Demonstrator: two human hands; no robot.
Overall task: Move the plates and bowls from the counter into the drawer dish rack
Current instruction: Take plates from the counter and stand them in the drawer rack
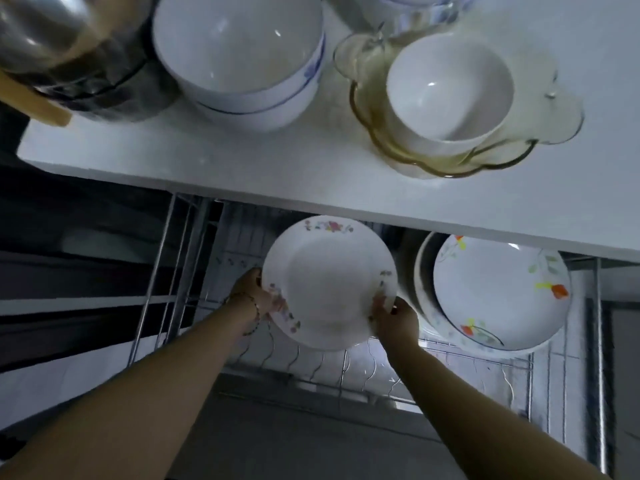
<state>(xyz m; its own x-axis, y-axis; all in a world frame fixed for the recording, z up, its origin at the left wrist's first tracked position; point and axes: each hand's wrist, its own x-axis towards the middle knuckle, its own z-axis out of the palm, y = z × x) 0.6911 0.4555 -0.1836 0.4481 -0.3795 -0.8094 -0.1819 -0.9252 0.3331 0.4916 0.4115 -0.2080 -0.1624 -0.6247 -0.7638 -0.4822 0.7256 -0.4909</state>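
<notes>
Head view. White plate (329,282), floral rim, tilted over the drawer dish rack (346,362), below the desk (242,168) edge. My left hand (252,292) and right hand (394,318) grip opposite rims, fingers curled. Just right of it, flowered plates (498,292) stand in the rack. On the desk: stacked bowls (239,53), small bowl (450,88) inside amber glass dish (381,133), steel pot (69,46).

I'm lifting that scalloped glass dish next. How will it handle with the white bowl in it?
Probably rigid and fragile: the glass dish looks thin and clear. Its glossy wavy rim may be slippery. The bowl sits loose inside, so tilting would likely slide it.
</notes>
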